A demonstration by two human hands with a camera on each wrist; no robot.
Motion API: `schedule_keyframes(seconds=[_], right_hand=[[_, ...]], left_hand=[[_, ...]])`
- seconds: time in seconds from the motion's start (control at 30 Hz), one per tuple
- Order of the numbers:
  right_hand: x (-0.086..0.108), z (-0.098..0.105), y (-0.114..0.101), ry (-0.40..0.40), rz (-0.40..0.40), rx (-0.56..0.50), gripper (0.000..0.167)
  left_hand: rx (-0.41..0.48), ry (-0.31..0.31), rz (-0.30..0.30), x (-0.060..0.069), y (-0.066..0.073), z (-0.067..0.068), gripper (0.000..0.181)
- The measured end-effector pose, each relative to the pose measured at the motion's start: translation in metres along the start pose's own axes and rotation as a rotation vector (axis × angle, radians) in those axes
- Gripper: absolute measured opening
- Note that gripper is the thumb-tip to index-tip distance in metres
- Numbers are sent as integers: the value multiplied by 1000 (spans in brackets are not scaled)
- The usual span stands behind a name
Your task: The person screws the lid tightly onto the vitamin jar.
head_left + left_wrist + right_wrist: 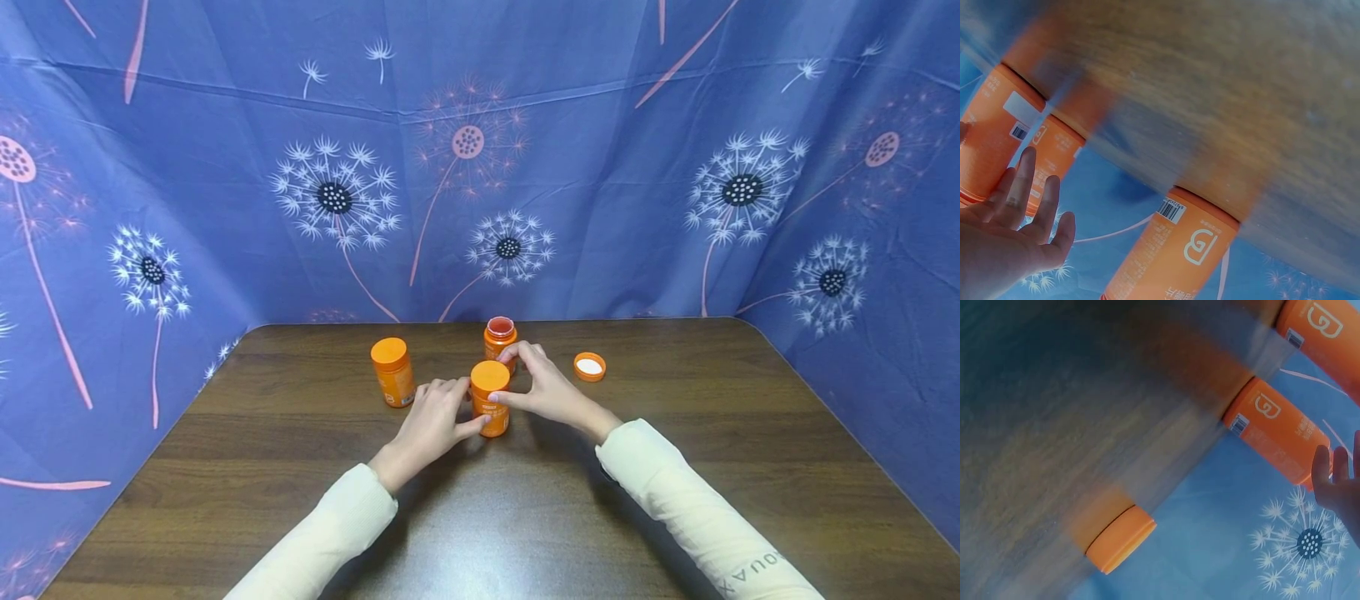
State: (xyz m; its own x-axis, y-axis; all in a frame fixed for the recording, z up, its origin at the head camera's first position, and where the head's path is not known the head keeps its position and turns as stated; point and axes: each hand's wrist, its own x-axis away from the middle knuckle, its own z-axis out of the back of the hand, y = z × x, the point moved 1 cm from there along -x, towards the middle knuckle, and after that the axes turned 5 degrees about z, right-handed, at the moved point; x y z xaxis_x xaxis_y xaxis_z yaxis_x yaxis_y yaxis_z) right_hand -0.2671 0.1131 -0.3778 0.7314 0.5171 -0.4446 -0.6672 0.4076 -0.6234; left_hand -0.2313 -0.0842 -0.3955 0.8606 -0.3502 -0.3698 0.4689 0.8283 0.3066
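In the head view, a closed orange bottle (492,419) stands upright at the middle of the table, between both hands. My left hand (431,423) holds its left side, thumb low in front; the left wrist view shows the other fingers (1021,187) spread beside it. My right hand (551,390) has its thumb at the front near the lid (490,376) and its index finger bent behind; the exact contact is hidden. Just behind stands an open orange bottle (500,330), partly covered by the right fingers.
Another closed orange bottle (394,375) stands to the left. A loose orange lid (590,367) lies at the right, white inside up. The brown wooden table (675,400) meets a blue dandelion-print cloth (600,208) at the back and sides.
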Motion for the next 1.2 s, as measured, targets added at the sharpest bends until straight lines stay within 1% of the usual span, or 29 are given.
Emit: schedule_keyframes(seconds=[0.17,0.47,0.63,0.7,0.9,1.07,1.2], right_hand=[[0,7,1,-71,9,-4,57],[-2,18,2,-181,139,-49,53],[-3,19,3,-204,185,-49,52],[-3,19,3,-206,182,-53,51],[-3,20,3,-207,138,-35,48],[-3,20,4,-193,123,-28,45],[-2,19,4,-174,90,-25,44]], left_hand=[[-4,1,-5,-1,0,0,44],[-13,-16,3,0,1,-1,45],[-14,-19,9,0,1,-2,46],[-14,-17,9,0,1,-2,45],[-16,-18,12,0,2,-2,44],[-19,-25,20,0,3,-1,43],[-19,-29,24,0,4,-1,42]])
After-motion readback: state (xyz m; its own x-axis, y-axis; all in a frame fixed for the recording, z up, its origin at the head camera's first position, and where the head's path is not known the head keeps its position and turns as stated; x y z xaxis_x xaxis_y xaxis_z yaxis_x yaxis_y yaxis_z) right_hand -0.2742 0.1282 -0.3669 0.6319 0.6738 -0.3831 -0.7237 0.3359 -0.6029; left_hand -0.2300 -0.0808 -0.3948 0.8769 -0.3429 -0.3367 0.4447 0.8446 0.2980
